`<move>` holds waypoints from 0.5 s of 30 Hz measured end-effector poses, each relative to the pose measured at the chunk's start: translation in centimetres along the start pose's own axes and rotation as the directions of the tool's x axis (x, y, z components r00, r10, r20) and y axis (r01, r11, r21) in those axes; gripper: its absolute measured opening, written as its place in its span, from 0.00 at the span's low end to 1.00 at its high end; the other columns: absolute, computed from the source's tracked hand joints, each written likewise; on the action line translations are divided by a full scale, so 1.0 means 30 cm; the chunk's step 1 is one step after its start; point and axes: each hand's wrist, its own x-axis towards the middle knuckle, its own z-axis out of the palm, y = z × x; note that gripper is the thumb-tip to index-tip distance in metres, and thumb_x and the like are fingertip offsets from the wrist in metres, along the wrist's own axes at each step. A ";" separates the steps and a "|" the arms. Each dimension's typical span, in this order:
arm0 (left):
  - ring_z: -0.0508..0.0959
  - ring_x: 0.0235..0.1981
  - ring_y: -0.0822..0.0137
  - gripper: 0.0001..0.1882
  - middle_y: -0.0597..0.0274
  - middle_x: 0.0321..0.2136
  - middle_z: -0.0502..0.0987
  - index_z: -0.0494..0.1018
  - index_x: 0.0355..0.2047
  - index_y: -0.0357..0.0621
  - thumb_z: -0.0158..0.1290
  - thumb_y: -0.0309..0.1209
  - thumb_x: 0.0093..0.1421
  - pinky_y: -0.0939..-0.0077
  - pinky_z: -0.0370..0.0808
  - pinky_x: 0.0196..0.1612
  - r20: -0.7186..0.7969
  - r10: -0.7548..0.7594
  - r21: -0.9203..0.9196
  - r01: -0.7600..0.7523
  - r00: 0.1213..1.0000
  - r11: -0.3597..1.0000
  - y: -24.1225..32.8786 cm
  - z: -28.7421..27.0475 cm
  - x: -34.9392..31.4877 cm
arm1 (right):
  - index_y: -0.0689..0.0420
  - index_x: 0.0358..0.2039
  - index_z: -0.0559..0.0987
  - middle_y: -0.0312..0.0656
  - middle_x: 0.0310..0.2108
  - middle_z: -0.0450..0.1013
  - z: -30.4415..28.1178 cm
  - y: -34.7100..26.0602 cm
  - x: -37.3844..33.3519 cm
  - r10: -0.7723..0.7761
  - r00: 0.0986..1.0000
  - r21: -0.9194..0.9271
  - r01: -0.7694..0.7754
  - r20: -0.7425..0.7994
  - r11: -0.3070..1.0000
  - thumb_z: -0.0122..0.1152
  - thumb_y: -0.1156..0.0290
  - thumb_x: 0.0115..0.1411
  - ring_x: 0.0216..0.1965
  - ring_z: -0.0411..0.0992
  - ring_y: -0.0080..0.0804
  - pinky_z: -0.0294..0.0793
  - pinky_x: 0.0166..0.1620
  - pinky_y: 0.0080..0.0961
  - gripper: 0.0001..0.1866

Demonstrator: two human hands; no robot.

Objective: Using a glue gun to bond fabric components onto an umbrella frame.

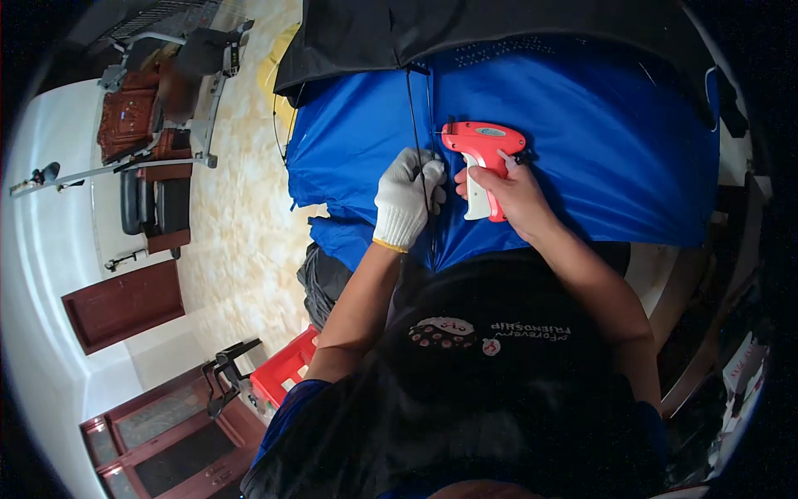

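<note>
A red and white tagging gun is gripped in my bare right hand, its thin needle pointing left. My left hand, in a white knitted glove with a yellow cuff edge, is closed around a thin dark umbrella rib and perhaps a fold of cloth. The needle tip is close to this rib, just above my gloved fingers; whether it touches anything I cannot tell. Blue umbrella cloth spreads across in front of me, with black cloth along its far side.
A red plastic crate stands at the lower left, beside a dark bundle. Something yellow shows behind the cloth at the far left. Beyond lie a marbled tile floor, a dark seat and brown wooden furniture.
</note>
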 end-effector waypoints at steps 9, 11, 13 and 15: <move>0.68 0.14 0.76 0.06 0.65 0.19 0.71 0.68 0.33 0.39 0.48 0.29 0.59 0.83 0.64 0.17 0.079 -0.019 -0.178 0.033 0.997 0.983 -0.023 0.003 0.006 | 0.62 0.45 0.69 0.42 0.33 0.74 -0.006 -0.021 0.001 0.009 0.999 0.004 -0.010 0.037 1.000 0.54 0.70 0.59 0.32 0.74 0.28 0.75 0.35 0.24 0.15; 0.68 0.15 0.76 0.05 0.65 0.19 0.71 0.68 0.33 0.40 0.48 0.28 0.59 0.83 0.64 0.17 0.087 -0.030 -0.225 0.049 0.996 0.973 -0.028 0.002 0.005 | 0.61 0.44 0.69 0.41 0.31 0.73 -0.008 -0.019 0.006 0.037 0.996 0.015 -0.038 0.076 0.999 0.54 0.70 0.59 0.29 0.73 0.26 0.75 0.33 0.23 0.13; 0.68 0.14 0.76 0.05 0.65 0.19 0.71 0.67 0.32 0.41 0.48 0.29 0.59 0.83 0.64 0.17 0.130 -0.010 -0.215 0.038 0.991 0.976 -0.025 -0.002 0.009 | 0.60 0.43 0.69 0.40 0.29 0.73 -0.007 -0.015 0.014 0.044 0.994 0.012 -0.045 0.096 0.999 0.53 0.70 0.59 0.27 0.73 0.26 0.74 0.31 0.23 0.12; 0.68 0.14 0.75 0.05 0.65 0.19 0.71 0.66 0.32 0.41 0.48 0.29 0.59 0.83 0.65 0.17 0.162 0.017 -0.220 0.020 0.987 0.975 -0.024 0.006 0.013 | 0.60 0.40 0.69 0.38 0.26 0.71 -0.015 0.004 0.024 0.033 0.993 -0.025 -0.030 0.112 0.999 0.54 0.70 0.59 0.24 0.70 0.24 0.73 0.28 0.22 0.11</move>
